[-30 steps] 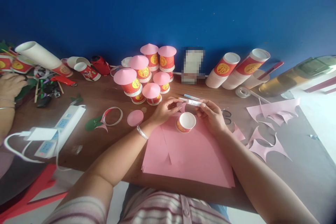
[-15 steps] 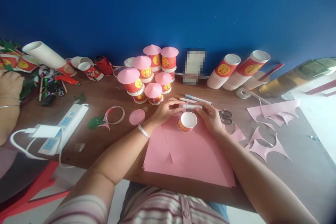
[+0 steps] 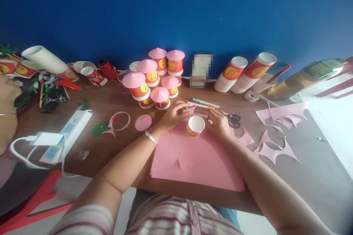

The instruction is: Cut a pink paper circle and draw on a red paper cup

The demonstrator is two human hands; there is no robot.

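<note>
My right hand (image 3: pixel 217 122) is closed with its fingertips on a small white tube (image 3: pixel 202 115) that looks like a glue stick, low behind the paper cup. My left hand (image 3: pixel 175 114) is to the left of it, thumb and fingers drawn together; what they hold, if anything, I cannot make out. Between the hands and nearer to me, a short red and white paper cup (image 3: pixel 196 125) stands upright, its mouth up. Beneath it lies a stack of pink paper (image 3: pixel 198 161). Two slim pens (image 3: pixel 202 105) lie just beyond my hands.
Cups with pink cone roofs (image 3: pixel 159 95) stand behind my left hand. Black-handled scissors (image 3: pixel 234 119) and paper offcuts (image 3: pixel 275 147) lie right. Stacked cups (image 3: pixel 231 73), tape (image 3: pixel 251 96) and a bottle (image 3: pixel 303 77) are behind. A power strip (image 3: pixel 67 136) and another person's arm (image 3: pixel 8 117) are left.
My hands have come apart from the white tube they both held. It is lower now, by my right fingers, and my left fingers are off it. The view has shifted slightly.
</note>
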